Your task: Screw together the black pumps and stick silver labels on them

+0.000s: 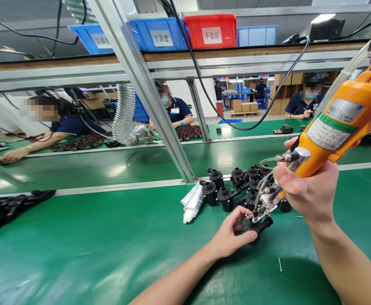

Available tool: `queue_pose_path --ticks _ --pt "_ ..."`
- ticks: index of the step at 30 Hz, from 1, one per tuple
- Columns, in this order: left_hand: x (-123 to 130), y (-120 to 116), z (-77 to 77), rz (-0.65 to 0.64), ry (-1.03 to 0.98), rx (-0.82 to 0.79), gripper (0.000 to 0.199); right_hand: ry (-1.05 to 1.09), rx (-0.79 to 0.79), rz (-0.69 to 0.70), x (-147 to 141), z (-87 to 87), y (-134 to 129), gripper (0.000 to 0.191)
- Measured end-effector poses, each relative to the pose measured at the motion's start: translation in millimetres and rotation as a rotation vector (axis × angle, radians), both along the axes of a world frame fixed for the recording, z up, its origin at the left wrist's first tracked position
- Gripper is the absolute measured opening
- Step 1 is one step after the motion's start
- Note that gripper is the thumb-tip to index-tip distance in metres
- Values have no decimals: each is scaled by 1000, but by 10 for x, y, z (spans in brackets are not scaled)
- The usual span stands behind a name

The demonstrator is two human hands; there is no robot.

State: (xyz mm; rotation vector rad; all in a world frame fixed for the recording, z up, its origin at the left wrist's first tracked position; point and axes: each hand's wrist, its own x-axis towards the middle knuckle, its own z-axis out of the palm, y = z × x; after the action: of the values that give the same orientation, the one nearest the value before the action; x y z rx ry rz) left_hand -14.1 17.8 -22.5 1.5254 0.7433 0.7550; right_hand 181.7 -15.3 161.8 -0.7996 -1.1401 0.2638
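My right hand [312, 186] is wrapped round an orange power screwdriver [341, 123] that hangs at the right and slants down to the left. Its metal tip meets the top of a black pump [252, 226] on the green table [109, 254]. Around the left side of that pump curl the fingers and thumb of my left hand [231, 237], holding it. Behind it stand several similar black pumps [225, 199]. One loose screw [280, 264] lies in front of the pump, another [298, 217] to its right.
White tubes [192, 205] lie beside the pumps. Black material [14, 207] is at the far left. A metal post [147, 93] rises behind the table to a shelf with blue and red bins [210, 31]. Several people work across the line.
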Motion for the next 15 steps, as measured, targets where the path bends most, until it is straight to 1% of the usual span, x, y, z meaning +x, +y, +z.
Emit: queue_pose_path --ticks 2,5,9,12,15 --pt "1 -3 16 -3 -2 -4 53 -2 -11 11 -12 2 18 34" --pt "11 -21 79 -15 -9 -14 49 -5 -42 38 -26 -9 42 35" --pt "26 -44 148 -16 -36 -33 47 24 2 50 14 -51 52 39" --pt "28 -44 149 -20 -45 -49 48 43 35 55 55 -73 51 42" --pt "28 -39 128 -16 -42 -51 49 20 33 21 45 -61 43 38"
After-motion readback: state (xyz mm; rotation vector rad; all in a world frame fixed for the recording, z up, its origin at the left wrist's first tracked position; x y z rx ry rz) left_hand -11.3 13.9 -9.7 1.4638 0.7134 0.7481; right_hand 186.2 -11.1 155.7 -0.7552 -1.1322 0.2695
